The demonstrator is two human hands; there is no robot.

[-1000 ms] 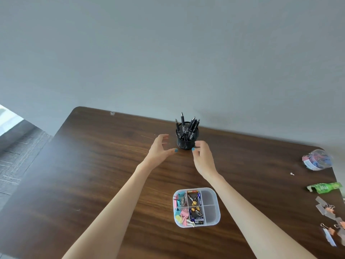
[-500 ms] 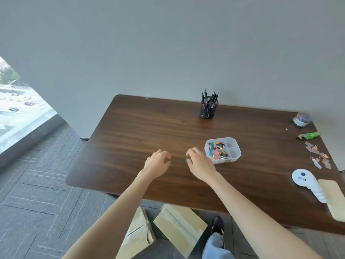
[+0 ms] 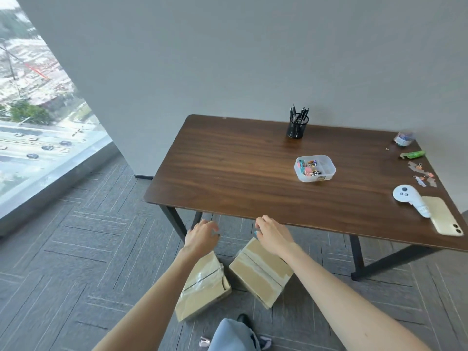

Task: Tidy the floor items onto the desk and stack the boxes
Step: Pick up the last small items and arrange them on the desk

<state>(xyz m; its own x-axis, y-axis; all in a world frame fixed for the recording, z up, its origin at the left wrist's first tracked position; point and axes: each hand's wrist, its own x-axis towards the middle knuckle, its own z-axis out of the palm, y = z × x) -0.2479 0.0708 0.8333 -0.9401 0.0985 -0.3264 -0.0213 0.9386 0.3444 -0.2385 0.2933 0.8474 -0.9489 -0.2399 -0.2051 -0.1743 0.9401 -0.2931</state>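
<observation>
Two taped cardboard boxes lie side by side on the grey carpet in front of the desk: the left box [image 3: 202,287] and the right box [image 3: 260,272]. My left hand [image 3: 202,236] hovers above the left box's far end, fingers loosely curled, holding nothing. Over the far end of the right box hangs my right hand [image 3: 272,235], fingers apart and empty. On the dark wooden desk [image 3: 240,168] stand a black pen cup [image 3: 296,127] and a clear divided organizer [image 3: 314,168] with clips.
At the desk's right edge lie a white controller [image 3: 407,197], a phone [image 3: 443,216], loose binder clips [image 3: 423,173], a green packet [image 3: 412,155] and a tape roll [image 3: 403,139]. A floor-height window [image 3: 38,122] is at left. My knee and shoe [image 3: 235,333] are at the bottom.
My view has pulled back and down from the desk top. Both hands let go of the pen cup, drew back past the desk's front edge and lowered toward the boxes on the floor.
</observation>
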